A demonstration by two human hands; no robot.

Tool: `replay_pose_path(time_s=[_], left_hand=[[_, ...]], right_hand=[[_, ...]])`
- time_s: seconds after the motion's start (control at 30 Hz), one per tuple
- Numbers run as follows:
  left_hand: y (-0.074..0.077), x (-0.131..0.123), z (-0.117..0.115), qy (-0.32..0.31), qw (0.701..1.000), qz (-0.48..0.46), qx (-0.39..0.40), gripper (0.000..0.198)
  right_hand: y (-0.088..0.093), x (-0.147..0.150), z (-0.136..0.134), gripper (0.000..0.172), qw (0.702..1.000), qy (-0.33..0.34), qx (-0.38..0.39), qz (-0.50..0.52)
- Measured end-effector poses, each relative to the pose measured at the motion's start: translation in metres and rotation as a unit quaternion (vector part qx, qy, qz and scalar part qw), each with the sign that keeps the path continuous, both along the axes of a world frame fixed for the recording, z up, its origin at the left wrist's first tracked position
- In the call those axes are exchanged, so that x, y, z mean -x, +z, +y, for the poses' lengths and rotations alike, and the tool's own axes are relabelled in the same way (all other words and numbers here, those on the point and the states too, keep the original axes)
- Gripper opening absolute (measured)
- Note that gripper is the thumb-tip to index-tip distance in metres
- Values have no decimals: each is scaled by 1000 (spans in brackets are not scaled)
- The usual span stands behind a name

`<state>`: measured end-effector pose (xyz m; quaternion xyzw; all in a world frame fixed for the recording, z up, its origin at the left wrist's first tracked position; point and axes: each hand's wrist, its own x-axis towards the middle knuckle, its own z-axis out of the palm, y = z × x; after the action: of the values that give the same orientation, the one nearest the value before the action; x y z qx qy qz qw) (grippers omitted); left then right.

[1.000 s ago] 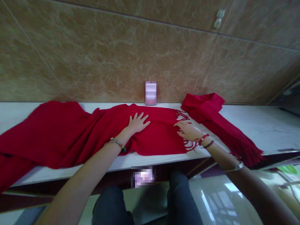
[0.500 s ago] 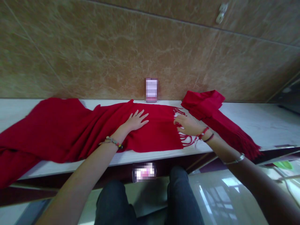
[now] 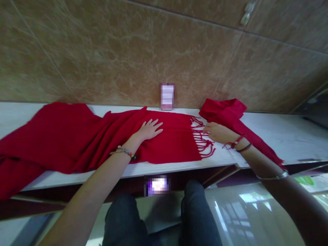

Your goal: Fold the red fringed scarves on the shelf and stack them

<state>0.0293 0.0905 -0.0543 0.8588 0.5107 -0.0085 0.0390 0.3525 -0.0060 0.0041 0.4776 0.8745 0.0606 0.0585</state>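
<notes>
Pressing flat with spread fingers, the left hand [image 3: 150, 130] rests on the red scarf [image 3: 174, 136] at the centre of the frame, not grasping it. The right hand [image 3: 216, 132], right of centre, has curled fingers at the ends of the scarf's fringe [image 3: 201, 150]; whether they pinch a strand, I cannot tell.

Over the last half second the right hand has shifted rightward, off the hem and out along the strands, while the left has stayed put. More of the fringe now shows, its middle strands drawn out towards the right, though the lower ones curl. I judge this as straightening the fringed end while the left hand steadies the cloth.

Leftward, the scarf gathers into folds and runs out at the lower left of the frame. Right of centre, behind the right forearm, lies what looks like a separate fringed scarf [image 3: 225, 111], also red and loosely folded, on the same white bench [image 3: 271, 133].

No brand, label or writing can be read: the phone-like object [image 3: 167, 95] above centre, by the marbled wall [image 3: 128, 51], is pixelated, as is the rectangular object [image 3: 156, 186] below the bench's front edge.
</notes>
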Motion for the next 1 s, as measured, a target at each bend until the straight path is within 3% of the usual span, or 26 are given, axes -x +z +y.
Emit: replay_pose_path(time_s=[0.07,0.13,0.27,0.4,0.5,0.6,0.73,0.87,1.0], left_hand=[[0,0,0,-1,1000,-2,0,57],[0,1,0,-2,1000,-2,-1,57],[-1,2,2,-6,1000,-4,2,57],[-1,0,1,-4,1000,-15,-5,56],[1,-3,-2,-27,999,-30,-32,55],[2,-4,-6,-17,1000,-19,3,59],[4,-4,-9,-3,1000,-2,26,64],[12,-8,-7,10,998,9,56,67],[24,-26,1,30,996,28,83,67]], right_hand=[[-7,21,-4,25,997,68,-1,44],[-18,30,-5,19,992,106,54,45],[-28,-4,-8,23,993,58,106,9],[-10,-33,-20,18,996,39,77,5],[-3,-10,-27,17,994,84,5,69],[-15,16,-32,13,987,141,43,61],[-26,-6,-38,17,990,104,86,30],[-8,-35,-34,22,993,62,94,24],[4,-1,1,21,998,39,11,57]])
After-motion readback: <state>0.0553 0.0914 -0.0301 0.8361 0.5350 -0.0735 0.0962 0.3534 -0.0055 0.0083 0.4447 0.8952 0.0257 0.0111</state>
